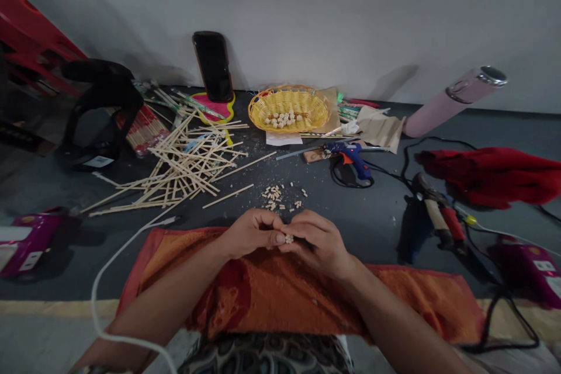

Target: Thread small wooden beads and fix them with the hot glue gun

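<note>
My left hand (258, 232) and my right hand (322, 241) meet over the orange towel (302, 298). Between their fingertips they pinch a small cluster of short wooden stick pieces (288, 239), whose round cut ends face up. Both hands are closed on it. Just beyond my fingers lies a loose scatter of short cut stick pieces (272, 194). Farther back stands a yellow woven basket (258, 106) with several small pale clusters (284, 119) in it. Long thin wooden sticks (175, 169) lie in a crossed heap to the left.
A blue glue gun (359, 163) rests right of the scatter. Pliers (438, 210), a red cloth (495, 175) and a pink flask (456, 102) are at the right. A phone (214, 67) leans against the wall. A white cable (99, 286) crosses over my left forearm.
</note>
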Demonstrator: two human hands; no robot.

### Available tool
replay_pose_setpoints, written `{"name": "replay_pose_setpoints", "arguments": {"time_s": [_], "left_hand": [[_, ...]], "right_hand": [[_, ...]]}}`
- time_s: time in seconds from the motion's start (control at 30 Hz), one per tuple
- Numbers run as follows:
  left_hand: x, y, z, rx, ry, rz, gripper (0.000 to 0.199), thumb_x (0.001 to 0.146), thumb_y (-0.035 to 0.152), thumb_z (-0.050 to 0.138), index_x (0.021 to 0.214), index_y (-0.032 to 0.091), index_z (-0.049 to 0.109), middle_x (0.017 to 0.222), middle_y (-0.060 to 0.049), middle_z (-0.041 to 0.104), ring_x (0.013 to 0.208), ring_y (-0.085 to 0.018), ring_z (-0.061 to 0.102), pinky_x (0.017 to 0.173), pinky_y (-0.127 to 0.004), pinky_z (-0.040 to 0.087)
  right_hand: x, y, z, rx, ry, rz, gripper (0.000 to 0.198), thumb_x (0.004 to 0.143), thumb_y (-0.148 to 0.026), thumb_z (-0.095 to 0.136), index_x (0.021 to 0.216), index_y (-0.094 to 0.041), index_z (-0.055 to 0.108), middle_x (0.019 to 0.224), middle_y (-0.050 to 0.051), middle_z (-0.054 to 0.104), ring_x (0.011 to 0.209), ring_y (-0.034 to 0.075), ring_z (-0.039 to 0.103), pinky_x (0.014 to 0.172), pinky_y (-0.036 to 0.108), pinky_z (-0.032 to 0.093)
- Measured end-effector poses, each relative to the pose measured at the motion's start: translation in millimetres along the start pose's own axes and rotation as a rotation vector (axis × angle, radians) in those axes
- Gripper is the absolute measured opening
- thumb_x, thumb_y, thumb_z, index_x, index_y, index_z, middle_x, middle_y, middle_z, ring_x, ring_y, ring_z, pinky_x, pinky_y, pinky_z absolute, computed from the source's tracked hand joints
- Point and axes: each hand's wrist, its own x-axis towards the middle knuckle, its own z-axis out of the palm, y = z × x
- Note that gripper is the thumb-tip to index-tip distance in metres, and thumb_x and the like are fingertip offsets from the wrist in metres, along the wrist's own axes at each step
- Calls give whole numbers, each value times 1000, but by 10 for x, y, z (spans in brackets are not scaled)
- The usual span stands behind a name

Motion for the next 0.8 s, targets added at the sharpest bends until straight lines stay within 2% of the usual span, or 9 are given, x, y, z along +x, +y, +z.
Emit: {"name": "replay_pose_setpoints", "arguments": {"time_s": [0.3,0.57,0.7,0.8], "left_hand": [[10,-1,2,0,-5,2,24,71,33,72,69,10,64,55,2,53,50,-6,41,49,-18,29],[9,-6,2,20,18,-14,27,69,36,72,69,11,64,54,3,52,49,-6,41,49,-18,29],[4,-19,5,-7,22,-21,28,70,37,71,79,11,66,61,0,57,52,-7,44,51,-19,33],[0,-26,4,-2,20,-32,28,71,37,70,78,10,66,60,0,57,53,-7,43,51,-19,32]], "right_hand": [[-25,-11,26,38,11,3,30,78,-16,67,107,-21,62,84,6,63,77,15,58,68,27,50],[-25,-4,27,47,12,26,21,81,-17,64,101,-19,64,83,6,64,76,14,59,69,27,50],[1,7,7,63,16,65,22,77,-20,69,99,-18,65,82,6,63,76,15,59,69,26,51],[1,30,7,37,24,36,23,75,-21,72,97,-18,65,80,6,63,75,15,59,67,27,51]]}}
